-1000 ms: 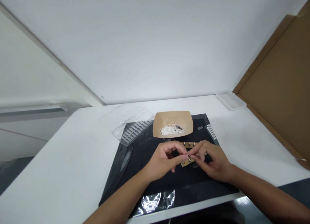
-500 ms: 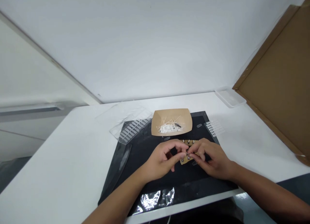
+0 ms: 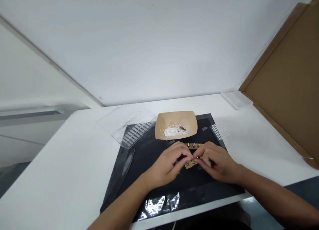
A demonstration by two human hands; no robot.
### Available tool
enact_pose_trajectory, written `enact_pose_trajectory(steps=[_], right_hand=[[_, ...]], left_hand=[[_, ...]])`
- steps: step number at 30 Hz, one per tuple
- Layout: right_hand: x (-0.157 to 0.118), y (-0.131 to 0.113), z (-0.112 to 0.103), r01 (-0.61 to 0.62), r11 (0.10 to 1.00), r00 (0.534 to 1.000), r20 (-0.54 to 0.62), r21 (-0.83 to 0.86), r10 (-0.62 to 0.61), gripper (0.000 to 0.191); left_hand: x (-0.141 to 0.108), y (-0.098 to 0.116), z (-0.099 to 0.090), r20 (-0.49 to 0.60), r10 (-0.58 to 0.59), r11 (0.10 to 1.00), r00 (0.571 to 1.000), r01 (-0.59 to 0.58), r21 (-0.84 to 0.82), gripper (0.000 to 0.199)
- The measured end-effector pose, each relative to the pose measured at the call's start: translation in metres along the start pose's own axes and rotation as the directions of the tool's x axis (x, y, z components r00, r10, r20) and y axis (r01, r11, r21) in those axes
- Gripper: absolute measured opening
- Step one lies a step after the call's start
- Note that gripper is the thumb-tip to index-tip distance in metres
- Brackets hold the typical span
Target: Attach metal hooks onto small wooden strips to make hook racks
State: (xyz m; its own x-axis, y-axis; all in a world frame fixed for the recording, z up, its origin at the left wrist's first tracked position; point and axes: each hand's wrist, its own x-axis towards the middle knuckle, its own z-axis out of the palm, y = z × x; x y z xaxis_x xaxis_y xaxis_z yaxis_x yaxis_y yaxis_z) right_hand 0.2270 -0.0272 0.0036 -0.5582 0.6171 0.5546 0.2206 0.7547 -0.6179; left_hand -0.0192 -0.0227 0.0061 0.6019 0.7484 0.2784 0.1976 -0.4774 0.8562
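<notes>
My left hand (image 3: 167, 164) is closed in a pinch, thumb against forefinger, over a small tan strip (image 3: 189, 165). My right hand (image 3: 217, 161) pinches just beside it, and the fingertips of both hands almost meet. Whatever they hold is tiny and mostly hidden by the fingers. Small dark metal studs stand along the tan strip beneath. Just behind the fingers, a second tan strip (image 3: 191, 146) carries a row of similar studs with white tips. Both strips lie on a black mat (image 3: 154, 150).
Beyond my hands stands a cardboard tray (image 3: 191, 118) holding white bits and thin sticks. To its left are clear false nail tips (image 3: 136, 133) in a plastic sheet; at right, a sheet of white tabs (image 3: 216, 132). A clear plastic tub (image 3: 235, 100) sits near the cardboard wall (image 3: 286, 77).
My left fingers have drawn closer together and curled over the small piece, covering more of it. My right hand stays almost where it was. The view has shifted very slightly.
</notes>
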Motion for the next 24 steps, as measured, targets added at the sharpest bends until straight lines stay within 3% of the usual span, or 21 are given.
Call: enact_pose_trajectory(steps=[5, 9, 15, 19, 24], right_hand=[[0.001, 0.000, -0.001, 0.016, 1.000, 1.000, 0.026, 0.009, -0.016, 0.036], [0.002, -0.002, -0.003, 0.002, 0.999, 0.999, 0.042, 0.034, -0.003, 0.037], [0.001, -0.003, -0.003, -0.039, 0.995, 0.998, 0.055, 0.092, 0.034, 0.038], [0.002, -0.005, -0.004, -0.041, 0.982, 0.994, 0.107, 0.186, 0.022, 0.037], [0.003, -0.006, -0.007, -0.085, 0.971, 0.995, 0.070, 0.224, 0.071, 0.019]], left_hand=[[-0.006, -0.005, 0.005, 0.071, -0.201, 0.965, 0.977, 0.210, -0.159, 0.025], [-0.009, -0.007, 0.008, 0.116, -0.284, 0.926, 0.952, 0.304, -0.224, 0.030], [-0.007, -0.003, 0.012, 0.097, -0.337, 0.863, 0.936, 0.349, -0.366, 0.035], [-0.004, -0.001, 0.007, 0.024, -0.331, 0.809, 0.943, 0.296, -0.508, 0.039], [-0.003, -0.003, 0.006, -0.026, -0.356, 0.809, 0.934, 0.294, -0.510, 0.039]])
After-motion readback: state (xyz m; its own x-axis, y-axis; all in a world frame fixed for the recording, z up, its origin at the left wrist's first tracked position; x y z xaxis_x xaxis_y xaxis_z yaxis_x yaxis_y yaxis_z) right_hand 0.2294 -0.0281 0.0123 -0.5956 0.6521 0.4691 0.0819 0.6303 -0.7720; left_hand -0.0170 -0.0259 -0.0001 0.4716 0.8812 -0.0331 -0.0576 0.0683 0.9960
